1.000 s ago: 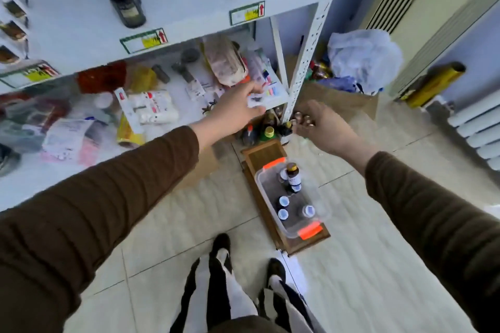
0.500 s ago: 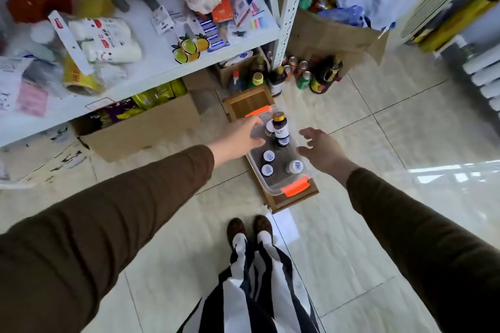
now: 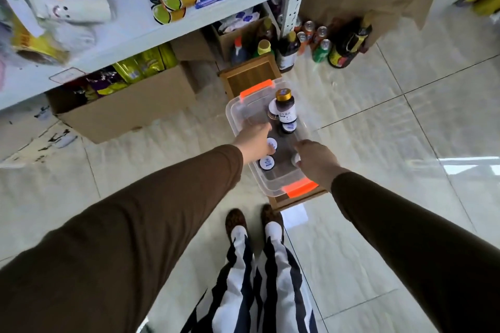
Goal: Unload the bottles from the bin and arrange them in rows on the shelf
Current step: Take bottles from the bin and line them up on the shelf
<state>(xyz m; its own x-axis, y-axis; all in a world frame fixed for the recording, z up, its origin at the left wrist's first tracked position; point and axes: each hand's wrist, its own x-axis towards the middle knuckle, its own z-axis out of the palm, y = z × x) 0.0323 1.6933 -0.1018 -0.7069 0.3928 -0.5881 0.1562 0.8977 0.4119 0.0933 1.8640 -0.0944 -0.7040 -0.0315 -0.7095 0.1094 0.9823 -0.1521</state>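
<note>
The white shelf [image 3: 189, 21] occupies the upper left of the head view, its visible level crowded with packets; no row of bottles shows on it in this view. Below it, a cardboard box [image 3: 121, 113] sits on the tiled floor. The clear bin [image 3: 238, 111] with orange latches rests on a wooden tray [image 3: 251, 76] directly in front of the person's feet. Inside the bin, one gold-capped brown bottle [image 3: 283, 105] stands tallest at the far end, and several white-capped bottles [image 3: 266, 163] stand nearer. Compared with one second earlier, both hands have dropped from shelf height into the bin. The left hand [image 3: 255, 142] now lies over a white cap, fingers curved down toward it; whether they have closed on the bottle cannot be determined. The right hand [image 3: 315, 158] covers another bottle at the bin's right wall, fingers curled; grip likewise unconfirmed. Judgement: a new pick cycle is starting, with several bottles remaining to unload.
</note>
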